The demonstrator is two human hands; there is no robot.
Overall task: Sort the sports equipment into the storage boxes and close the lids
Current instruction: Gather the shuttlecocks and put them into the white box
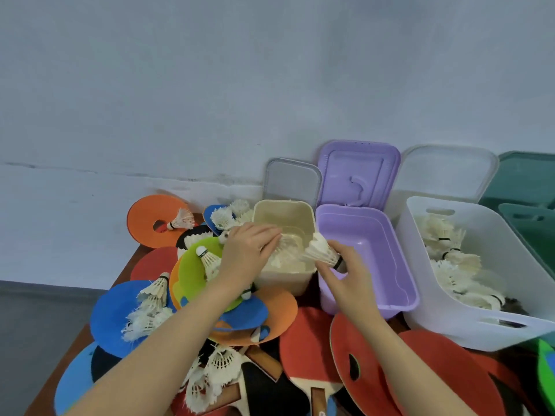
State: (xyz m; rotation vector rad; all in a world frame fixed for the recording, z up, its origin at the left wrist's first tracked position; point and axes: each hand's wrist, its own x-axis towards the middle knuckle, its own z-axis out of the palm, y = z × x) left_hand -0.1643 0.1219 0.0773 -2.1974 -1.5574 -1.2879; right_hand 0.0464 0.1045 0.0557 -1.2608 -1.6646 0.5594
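Note:
My left hand grips a bunch of white shuttlecocks over the left rim of the beige box. My right hand pinches one shuttlecock by its cork end, between the beige box and the purple box. The purple box looks bare inside, its lid standing open behind it. The white bin on the right holds several shuttlecocks. Loose shuttlecocks, coloured foam discs and red table-tennis paddles lie piled in front.
A clear lid and a white lid lean on the wall behind the boxes. A green bin sits at the far right. An orange disc with one shuttlecock lies at the back left, near the table's left edge.

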